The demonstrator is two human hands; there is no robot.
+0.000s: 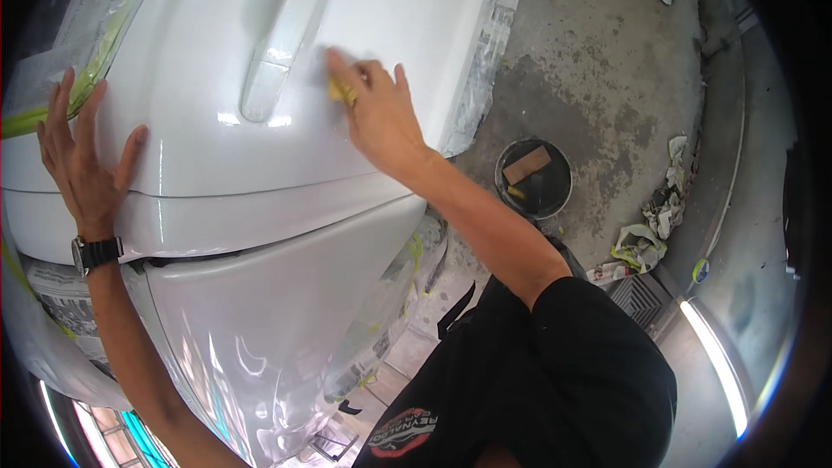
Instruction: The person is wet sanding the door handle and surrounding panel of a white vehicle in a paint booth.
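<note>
A white car door with a raised door handle fills the upper left. My left hand rests flat against the panel with fingers spread, beside the taped window edge; a black watch is on that wrist. To the right of the handle, my right hand pinches a small yellow piece of sandpaper on the door surface. Its fingers are slightly blurred, and they hide part of the sandpaper.
Green masking tape and plastic film border the window. Newspaper masking lines the panel's lower edge. A black bucket holding a brown block stands on the stained concrete floor. Crumpled paper lies along the wall.
</note>
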